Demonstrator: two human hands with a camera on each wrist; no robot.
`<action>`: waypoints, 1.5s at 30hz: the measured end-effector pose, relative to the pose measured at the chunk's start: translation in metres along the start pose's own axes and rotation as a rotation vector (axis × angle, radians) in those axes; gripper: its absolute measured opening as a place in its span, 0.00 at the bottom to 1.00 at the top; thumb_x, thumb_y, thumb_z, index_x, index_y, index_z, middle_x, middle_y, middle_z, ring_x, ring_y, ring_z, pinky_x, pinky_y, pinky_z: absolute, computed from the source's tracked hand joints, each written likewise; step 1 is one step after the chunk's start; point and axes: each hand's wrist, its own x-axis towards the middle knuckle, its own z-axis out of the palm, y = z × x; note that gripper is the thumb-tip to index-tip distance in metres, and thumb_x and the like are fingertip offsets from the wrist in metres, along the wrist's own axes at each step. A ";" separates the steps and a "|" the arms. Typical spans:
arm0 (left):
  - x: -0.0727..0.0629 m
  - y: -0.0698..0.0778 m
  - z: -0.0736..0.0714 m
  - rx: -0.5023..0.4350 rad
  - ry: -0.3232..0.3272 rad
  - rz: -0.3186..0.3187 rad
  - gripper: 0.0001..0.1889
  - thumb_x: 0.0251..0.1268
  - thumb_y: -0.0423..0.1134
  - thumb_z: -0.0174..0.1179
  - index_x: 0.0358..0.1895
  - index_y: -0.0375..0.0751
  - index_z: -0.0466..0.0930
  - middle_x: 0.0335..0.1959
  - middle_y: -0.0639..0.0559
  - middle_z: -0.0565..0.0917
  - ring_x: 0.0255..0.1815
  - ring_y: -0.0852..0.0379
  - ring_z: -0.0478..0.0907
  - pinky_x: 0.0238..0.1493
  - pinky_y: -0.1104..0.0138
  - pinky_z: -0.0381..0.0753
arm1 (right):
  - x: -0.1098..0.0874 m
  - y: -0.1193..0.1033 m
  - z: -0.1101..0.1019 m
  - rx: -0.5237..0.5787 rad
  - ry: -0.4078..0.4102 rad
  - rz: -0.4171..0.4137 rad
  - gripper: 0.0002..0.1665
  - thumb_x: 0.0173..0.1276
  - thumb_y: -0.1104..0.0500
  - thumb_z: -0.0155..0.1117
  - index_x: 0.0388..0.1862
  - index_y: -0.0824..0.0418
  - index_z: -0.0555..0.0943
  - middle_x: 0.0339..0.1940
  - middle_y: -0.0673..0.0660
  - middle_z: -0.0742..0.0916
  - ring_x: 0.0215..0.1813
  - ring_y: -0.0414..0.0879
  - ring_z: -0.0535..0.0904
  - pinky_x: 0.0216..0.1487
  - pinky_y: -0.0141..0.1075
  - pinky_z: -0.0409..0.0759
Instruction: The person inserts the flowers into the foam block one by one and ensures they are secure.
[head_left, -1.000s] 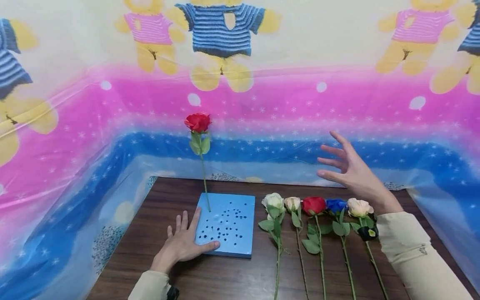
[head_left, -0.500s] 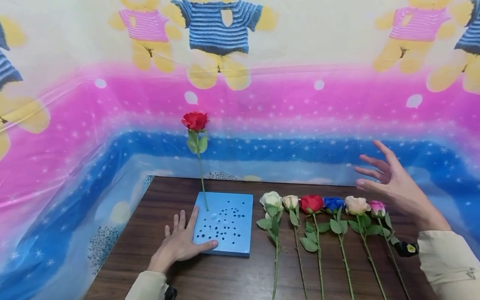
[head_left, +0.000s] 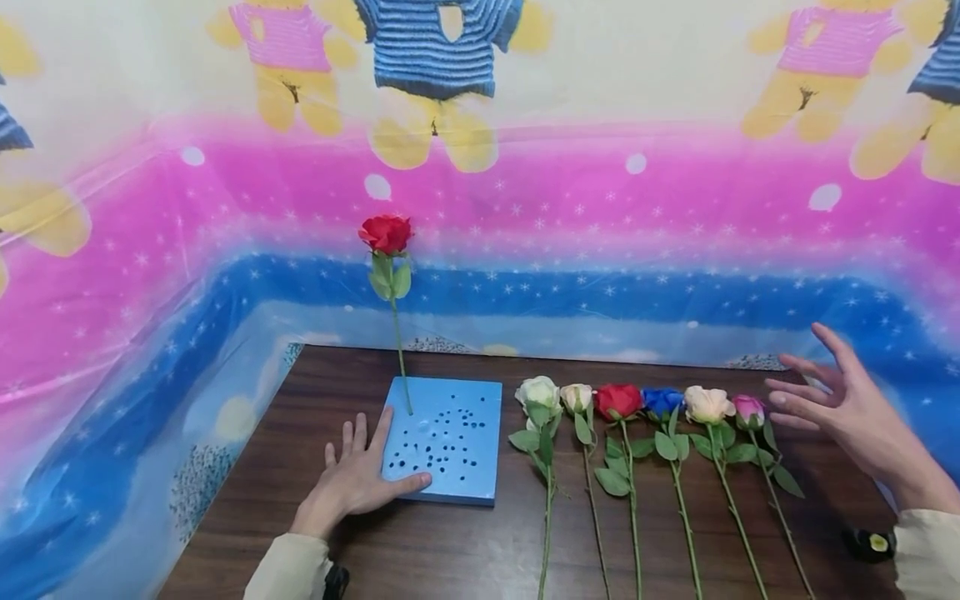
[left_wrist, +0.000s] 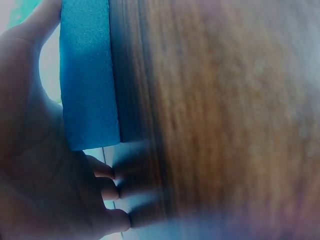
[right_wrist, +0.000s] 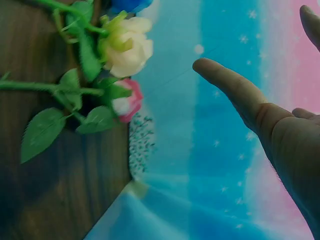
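Observation:
My left hand (head_left: 352, 475) rests at the left side of a blue foam block (head_left: 480, 467), thumb laid over its front corner and fingers spread along its edge. Many small holes dot the top of the block. A red rose (head_left: 386, 236) stands upright in it near the back left. In the left wrist view the thumb reaches over the block's blue side (left_wrist: 90, 80), fingertips at the wood. My right hand (head_left: 855, 417) hovers with parted fingers to the right of a pink rose (head_left: 748, 411), holding nothing. The right wrist view shows that pink rose (right_wrist: 127, 101) beyond the thumb.
On the dark wooden table (head_left: 465, 550) lies a row of roses: white (head_left: 538, 393), small cream (head_left: 577, 397), red (head_left: 618, 402), blue (head_left: 663, 403) and peach (head_left: 708, 405), stems toward me. A patterned curtain (head_left: 570, 217) hangs behind and at the sides.
My right hand has moved right and downward across the row, uncovering the pink rose. The left hand stays on the block; the head view has shifted slightly.

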 end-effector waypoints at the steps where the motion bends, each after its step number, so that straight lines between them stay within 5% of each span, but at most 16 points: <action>1: 0.000 0.000 0.000 0.005 0.003 0.001 0.72 0.63 0.81 0.67 0.94 0.48 0.31 0.90 0.22 0.32 0.90 0.21 0.26 0.80 0.20 0.29 | -0.003 0.004 -0.002 0.038 -0.010 -0.005 0.68 0.81 0.74 0.65 0.95 0.34 0.33 0.90 0.65 0.66 0.65 0.33 0.87 0.52 0.41 0.93; 8: 0.000 0.000 0.000 0.010 -0.005 0.004 0.72 0.63 0.80 0.67 0.95 0.49 0.31 0.90 0.22 0.32 0.90 0.21 0.26 0.80 0.20 0.29 | -0.019 0.026 -0.007 0.170 -0.054 -0.009 0.68 0.81 0.78 0.60 0.95 0.36 0.31 0.70 0.38 0.80 0.61 0.38 0.90 0.50 0.45 0.94; 16: 0.000 0.002 0.000 0.002 -0.017 0.019 0.72 0.64 0.80 0.67 0.95 0.50 0.31 0.90 0.22 0.32 0.90 0.22 0.25 0.81 0.20 0.29 | -0.034 0.042 -0.015 0.276 -0.108 -0.016 0.68 0.81 0.83 0.53 0.95 0.38 0.27 0.68 0.38 0.85 0.59 0.42 0.92 0.49 0.50 0.94; 27: 0.002 0.002 0.001 0.005 -0.016 0.014 0.72 0.63 0.81 0.67 0.95 0.50 0.31 0.91 0.23 0.31 0.91 0.22 0.26 0.81 0.21 0.29 | -0.047 0.061 -0.014 0.100 -0.107 0.122 0.65 0.84 0.75 0.60 0.95 0.41 0.29 0.63 0.34 0.86 0.57 0.44 0.92 0.50 0.58 0.93; 32: 0.002 0.002 0.000 0.001 -0.020 0.014 0.72 0.64 0.81 0.66 0.94 0.50 0.30 0.90 0.23 0.31 0.90 0.21 0.25 0.81 0.21 0.28 | -0.055 0.066 -0.008 -0.017 -0.095 0.199 0.57 0.84 0.69 0.64 0.96 0.47 0.41 0.62 0.35 0.84 0.58 0.45 0.91 0.50 0.58 0.93; 38: 0.002 0.001 -0.002 0.006 -0.017 0.014 0.72 0.64 0.81 0.66 0.94 0.49 0.30 0.90 0.22 0.32 0.90 0.21 0.25 0.81 0.20 0.29 | -0.063 0.074 -0.006 0.014 -0.135 0.226 0.42 0.84 0.71 0.63 0.86 0.42 0.61 0.63 0.45 0.88 0.59 0.49 0.91 0.51 0.57 0.93; 45: 0.002 0.000 -0.001 0.011 -0.017 0.005 0.72 0.64 0.82 0.66 0.94 0.50 0.29 0.90 0.22 0.31 0.90 0.21 0.25 0.81 0.20 0.28 | -0.070 0.084 -0.007 0.021 -0.192 0.333 0.36 0.84 0.67 0.65 0.83 0.48 0.66 0.63 0.59 0.87 0.57 0.51 0.92 0.53 0.58 0.93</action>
